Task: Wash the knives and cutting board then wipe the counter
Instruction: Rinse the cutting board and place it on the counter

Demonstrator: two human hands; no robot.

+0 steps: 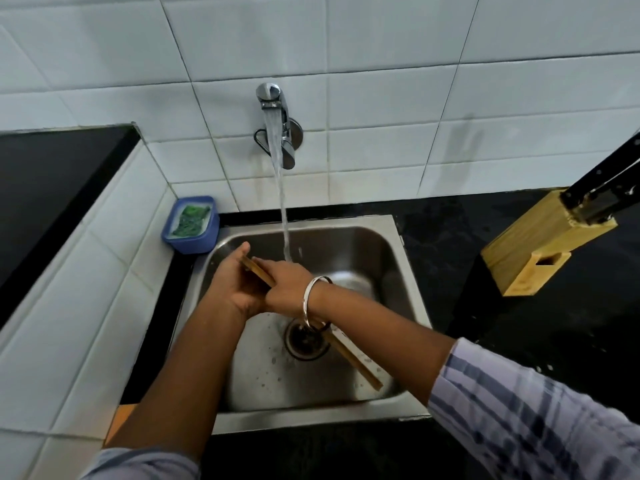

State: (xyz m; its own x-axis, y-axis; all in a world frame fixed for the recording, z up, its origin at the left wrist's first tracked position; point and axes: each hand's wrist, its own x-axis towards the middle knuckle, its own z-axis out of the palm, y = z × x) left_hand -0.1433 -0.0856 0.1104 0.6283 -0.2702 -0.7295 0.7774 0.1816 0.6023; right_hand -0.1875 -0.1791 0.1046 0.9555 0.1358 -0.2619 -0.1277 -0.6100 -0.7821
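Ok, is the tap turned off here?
No, a stream of water runs from the tap down into the sink.
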